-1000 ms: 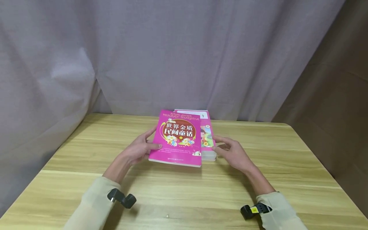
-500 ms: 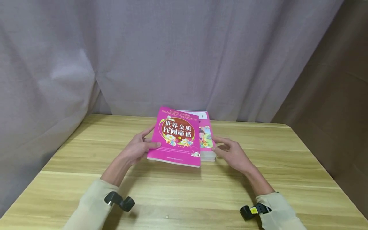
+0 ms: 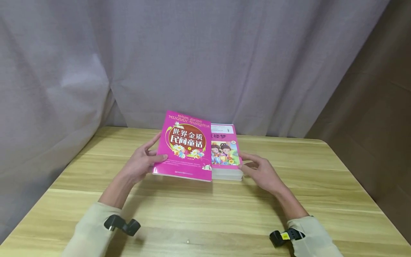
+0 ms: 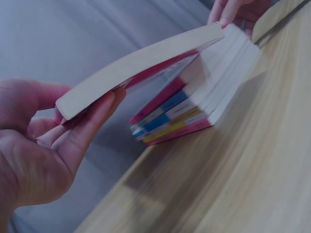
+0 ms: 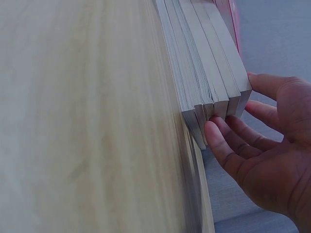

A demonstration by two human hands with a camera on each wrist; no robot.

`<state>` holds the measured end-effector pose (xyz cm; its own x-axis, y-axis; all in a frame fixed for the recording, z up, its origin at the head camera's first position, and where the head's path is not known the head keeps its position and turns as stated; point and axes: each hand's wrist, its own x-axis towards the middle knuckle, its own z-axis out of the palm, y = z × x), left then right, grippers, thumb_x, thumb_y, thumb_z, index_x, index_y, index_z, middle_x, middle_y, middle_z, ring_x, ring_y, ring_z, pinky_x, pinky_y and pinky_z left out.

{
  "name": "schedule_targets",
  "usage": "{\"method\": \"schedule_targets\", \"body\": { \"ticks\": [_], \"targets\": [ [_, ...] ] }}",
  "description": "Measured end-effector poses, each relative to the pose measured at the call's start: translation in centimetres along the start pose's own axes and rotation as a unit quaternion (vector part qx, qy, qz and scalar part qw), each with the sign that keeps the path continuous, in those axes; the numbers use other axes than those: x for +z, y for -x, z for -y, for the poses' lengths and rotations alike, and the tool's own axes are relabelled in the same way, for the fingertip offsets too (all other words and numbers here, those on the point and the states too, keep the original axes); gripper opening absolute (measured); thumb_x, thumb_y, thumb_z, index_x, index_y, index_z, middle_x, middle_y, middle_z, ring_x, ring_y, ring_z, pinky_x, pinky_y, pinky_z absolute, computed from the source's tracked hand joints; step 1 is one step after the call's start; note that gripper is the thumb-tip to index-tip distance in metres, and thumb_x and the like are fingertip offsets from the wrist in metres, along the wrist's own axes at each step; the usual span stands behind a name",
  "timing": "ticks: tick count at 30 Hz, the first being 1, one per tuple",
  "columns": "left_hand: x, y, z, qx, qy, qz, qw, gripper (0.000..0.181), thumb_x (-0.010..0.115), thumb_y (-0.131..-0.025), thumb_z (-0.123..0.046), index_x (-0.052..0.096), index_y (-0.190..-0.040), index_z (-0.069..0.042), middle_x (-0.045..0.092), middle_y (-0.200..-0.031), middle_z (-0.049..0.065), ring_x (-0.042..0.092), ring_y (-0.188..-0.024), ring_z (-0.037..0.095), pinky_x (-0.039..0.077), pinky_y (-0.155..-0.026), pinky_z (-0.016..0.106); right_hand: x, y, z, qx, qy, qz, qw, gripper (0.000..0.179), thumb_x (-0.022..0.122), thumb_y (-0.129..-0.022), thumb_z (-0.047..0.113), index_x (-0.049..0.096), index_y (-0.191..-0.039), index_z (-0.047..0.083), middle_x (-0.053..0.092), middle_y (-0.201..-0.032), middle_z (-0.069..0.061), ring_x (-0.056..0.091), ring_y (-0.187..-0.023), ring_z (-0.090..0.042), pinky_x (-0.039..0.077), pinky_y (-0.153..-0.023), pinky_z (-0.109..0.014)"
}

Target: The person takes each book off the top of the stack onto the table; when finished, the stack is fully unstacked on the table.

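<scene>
My left hand [image 3: 140, 164] pinches the left edge of a pink paperback storybook [image 3: 183, 151], thumb on the cover and fingers underneath. In the left wrist view, the storybook [image 4: 141, 56] tilts up at its left side, with its other end over a stack of books [image 4: 209, 92]. The pink top cover of that stack [image 3: 224, 151] shows partly from beneath it in the head view. My right hand [image 3: 261, 173] rests its fingertips against the right side of the stack. In the right wrist view, loosely bent fingers [image 5: 228, 150] touch the book edges [image 5: 221, 104].
The stack of several books lies flat on a wooden table [image 3: 205, 214] near its back edge. A grey curtain [image 3: 192, 64] hangs right behind. Black wrist cameras sit on both sleeves [image 3: 91, 228].
My left hand has moved left and slightly up with the storybook, sliding it off more of the stack's top cover. My right hand has stayed by the stack.
</scene>
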<state>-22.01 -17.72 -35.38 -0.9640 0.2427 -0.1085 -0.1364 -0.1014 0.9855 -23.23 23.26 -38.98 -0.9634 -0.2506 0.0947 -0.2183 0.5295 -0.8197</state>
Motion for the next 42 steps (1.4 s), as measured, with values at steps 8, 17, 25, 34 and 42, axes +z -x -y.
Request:
{"method": "schedule_targets", "body": {
  "ticks": [8, 17, 25, 34, 42],
  "targets": [
    [-3.1, 1.0, -1.5, 0.004, 0.011, -0.028, 0.9995, 0.091, 0.063, -0.103, -0.001, 0.010, -0.172, -0.030, 0.078, -0.103, -0.005, 0.080, -0.087, 0.016, 0.067, -0.081, 0.034, -0.1, 0.1, 0.0, 0.009, -0.002, 0.002, 1.0000, 0.056, 0.069, -0.104, 0.028, 0.054, -0.155, 0.010, 0.056, -0.154, -0.021, 0.069, -0.121, -0.038, 0.056, -0.088, -0.032],
    [-7.7, 1.8, -1.9, -0.010, 0.029, -0.049, 0.9983, 0.096, 0.063, -0.103, 0.000, 0.002, -0.171, -0.030, 0.081, -0.096, -0.002, 0.080, -0.079, 0.015, 0.067, -0.073, 0.031, -0.3, 0.2, 0.0, 0.005, 0.005, -0.002, 1.0000, 0.055, 0.068, -0.105, 0.027, 0.054, -0.154, 0.008, 0.057, -0.153, -0.022, 0.071, -0.118, -0.037, 0.056, -0.091, -0.034],
    [-11.0, 2.1, -0.9, -0.030, 0.015, -0.073, 0.9968, 0.098, 0.064, -0.103, -0.002, -0.002, -0.171, -0.029, 0.081, -0.092, -0.002, 0.078, -0.072, 0.014, 0.065, -0.063, 0.028, -0.2, 0.1, 0.0, 0.009, 0.002, -0.002, 1.0000, 0.056, 0.068, -0.105, 0.027, 0.053, -0.155, 0.007, 0.056, -0.154, -0.023, 0.070, -0.120, -0.038, 0.057, -0.093, -0.034],
    [-13.3, 2.1, 0.1, -0.047, 0.010, -0.068, 0.9965, 0.100, 0.062, -0.104, 0.000, -0.007, -0.170, -0.028, 0.080, -0.092, -0.001, 0.078, -0.075, 0.015, 0.066, -0.067, 0.029, -0.3, 0.1, -0.3, 0.000, -0.002, -0.003, 1.0000, 0.054, 0.068, -0.105, 0.025, 0.055, -0.154, 0.007, 0.057, -0.153, -0.022, 0.070, -0.120, -0.038, 0.056, -0.092, -0.032],
    [-14.8, 1.8, 0.0, -0.072, -0.063, -0.081, 0.9921, 0.096, 0.062, -0.106, -0.007, -0.009, -0.169, -0.023, 0.078, -0.088, -0.007, 0.077, -0.074, 0.012, 0.066, -0.066, 0.028, -0.3, 0.1, -0.5, 0.000, -0.008, -0.001, 1.0000, 0.055, 0.069, -0.104, 0.025, 0.054, -0.154, 0.008, 0.058, -0.153, -0.021, 0.070, -0.120, -0.037, 0.056, -0.092, -0.033]
  ]
}}
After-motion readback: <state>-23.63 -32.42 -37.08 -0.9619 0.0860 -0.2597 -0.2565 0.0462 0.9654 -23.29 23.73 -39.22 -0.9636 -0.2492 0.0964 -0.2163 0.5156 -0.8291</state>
